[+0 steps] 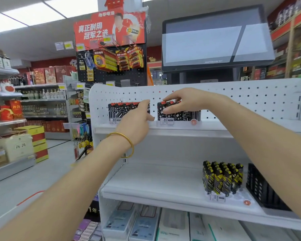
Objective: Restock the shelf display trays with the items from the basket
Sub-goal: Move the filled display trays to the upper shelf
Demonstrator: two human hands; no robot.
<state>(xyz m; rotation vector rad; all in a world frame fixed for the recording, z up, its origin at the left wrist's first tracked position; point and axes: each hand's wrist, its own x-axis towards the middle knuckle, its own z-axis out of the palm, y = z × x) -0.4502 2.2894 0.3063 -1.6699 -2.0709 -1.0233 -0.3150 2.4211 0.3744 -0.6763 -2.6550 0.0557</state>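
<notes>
Shop top shelf [215, 129]: seating stock in trays.
Right hand [186, 100] pinches a lighter [161, 108] in right tray [189, 116]; left hand [137, 119] touches left tray [118, 110], grip unclear. Next, probably: press flush.

The red banner [109, 26] reads "南孚电池" and "真正耐用 冠军之选".

2 bare forearms, 1 bangle
A thin, plain gold bangle [131, 144] circles the wrist behind the left hand [137, 119].
</notes>
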